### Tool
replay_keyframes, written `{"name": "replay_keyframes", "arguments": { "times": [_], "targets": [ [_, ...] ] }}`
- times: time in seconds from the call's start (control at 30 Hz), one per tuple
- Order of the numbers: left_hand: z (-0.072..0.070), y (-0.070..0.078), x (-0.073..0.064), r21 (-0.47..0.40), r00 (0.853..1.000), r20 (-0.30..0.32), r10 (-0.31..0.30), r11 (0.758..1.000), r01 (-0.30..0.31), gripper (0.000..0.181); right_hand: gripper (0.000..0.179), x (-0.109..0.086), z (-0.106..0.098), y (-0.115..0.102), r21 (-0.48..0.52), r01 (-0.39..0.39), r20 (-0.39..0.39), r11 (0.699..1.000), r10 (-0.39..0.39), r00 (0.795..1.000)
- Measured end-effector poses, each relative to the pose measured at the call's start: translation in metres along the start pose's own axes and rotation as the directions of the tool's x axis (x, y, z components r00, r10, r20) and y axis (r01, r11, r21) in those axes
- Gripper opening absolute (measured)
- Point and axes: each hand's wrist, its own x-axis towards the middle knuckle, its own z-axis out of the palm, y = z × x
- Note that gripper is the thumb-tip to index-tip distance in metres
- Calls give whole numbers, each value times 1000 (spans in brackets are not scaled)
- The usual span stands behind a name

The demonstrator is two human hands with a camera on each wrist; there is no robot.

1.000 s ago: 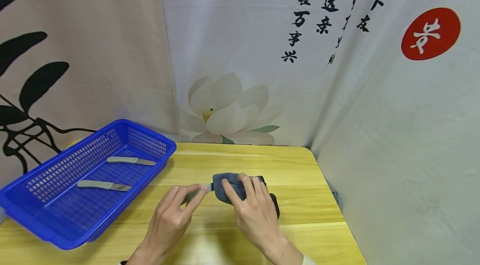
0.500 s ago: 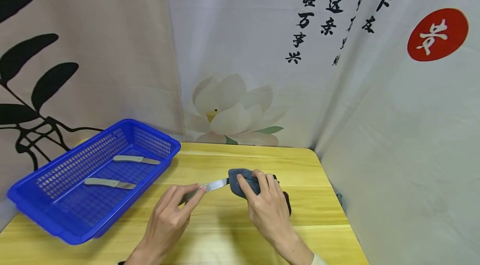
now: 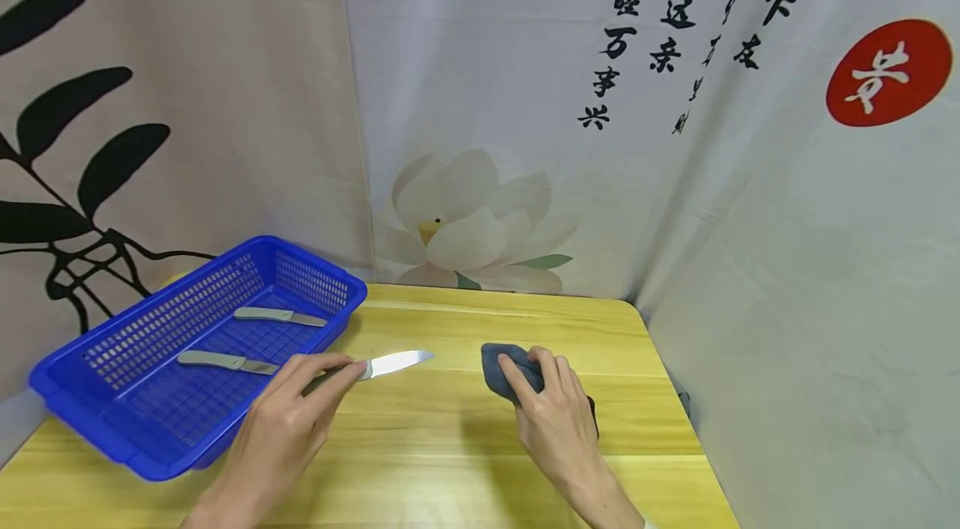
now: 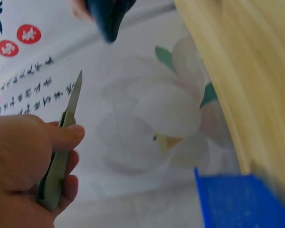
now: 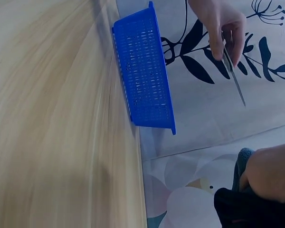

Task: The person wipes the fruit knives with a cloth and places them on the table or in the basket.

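Observation:
A folding knife (image 3: 393, 363) with a pale green handle is pinched in my left hand (image 3: 281, 412), its blade out and pointing right, above the table beside the basket. In the left wrist view the thumb lies along the knife's handle (image 4: 57, 175), with the fingers curled behind it. My right hand (image 3: 558, 429) grips a folded blue-grey cloth (image 3: 495, 366), with a dark part showing past the fingers. The knife and the cloth are apart. In the right wrist view the cloth (image 5: 241, 166) shows beneath the hand, its dark side (image 5: 242, 209) nearest.
On the left of the wooden table (image 3: 450, 462) stands a blue plastic basket (image 3: 180, 450). Two similar knives lie in it with blades out, a far knife (image 3: 262, 314) and a near knife (image 3: 213, 359). Printed curtains (image 3: 480, 54) hang behind the table and along its right side.
The cloth has slid off the blade, which is now fully bare. My left hand has moved left with the knife towards the basket; my right hand has moved right with the cloth.

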Motion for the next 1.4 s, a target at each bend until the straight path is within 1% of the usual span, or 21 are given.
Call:
{"name": "replay_keyframes", "arguments": {
  "times": [0.07,0.17,0.3,0.4,0.57,0.6,0.67,0.7,0.73,0.8,0.83,0.93,1.03,1.1,1.17,1.23,1.33,1.4],
  "targets": [
    [-8,-8,2,-5,1000,-2,-2,1000,2,51,75,-3,1,3,8,-13,3,1000,13,1000],
    [-21,-21,5,15,1000,10,-11,1000,11,56,75,-8,1,7,18,-33,-1,999,33,999],
    [-37,-42,7,38,997,49,-59,998,57,67,74,-14,0,12,27,-52,-13,998,53,999],
    [-49,-59,7,37,993,78,-94,995,92,71,75,-19,-1,16,33,-63,-18,997,64,998],
    [-62,-90,6,33,985,138,-102,995,98,73,79,-29,-3,24,60,-100,-25,993,101,995],
    [-64,-97,5,36,983,152,-106,994,102,61,80,-32,-3,26,69,-109,-28,992,111,993],
    [-68,-109,5,53,975,180,-127,991,120,30,80,-36,-4,29,82,-124,-35,989,128,991],
    [-70,-115,5,64,971,192,-141,989,131,19,79,-38,-4,31,87,-131,-39,988,135,990],
    [-71,-121,5,81,967,203,-153,987,139,24,79,-40,-5,33,91,-137,-43,986,141,989],
    [-74,-134,4,114,958,222,-180,981,157,52,78,-44,-5,36,95,-144,-47,985,149,988],
    [-75,-140,4,132,954,229,-192,977,165,56,78,-46,-5,38,97,-147,-48,984,152,987],
    [-76,-159,2,163,943,256,-213,971,175,53,77,-51,-6,42,100,-158,-47,982,163,985],
    [-76,-173,0,192,924,293,-248,962,197,49,76,-54,-5,44,103,-169,-39,980,174,984],
    [-75,-179,-2,196,907,318,-276,955,222,49,75,-56,-5,46,104,-177,-36,979,182,983],
    [-74,-181,-4,202,887,340,-311,946,255,51,75,-57,-6,48,110,-185,-34,977,190,981],
    [-73,-180,-5,187,877,349,-331,941,281,55,75,-59,-7,51,115,-195,-34,974,200,979],
    [-68,-172,-3,163,878,350,-327,944,286,61,73,-60,-8,57,130,-217,-36,968,223,974],
    [-64,-164,0,134,892,340,-298,954,268,65,71,-61,-9,61,139,-237,-35,962,244,969]
  ]
}}
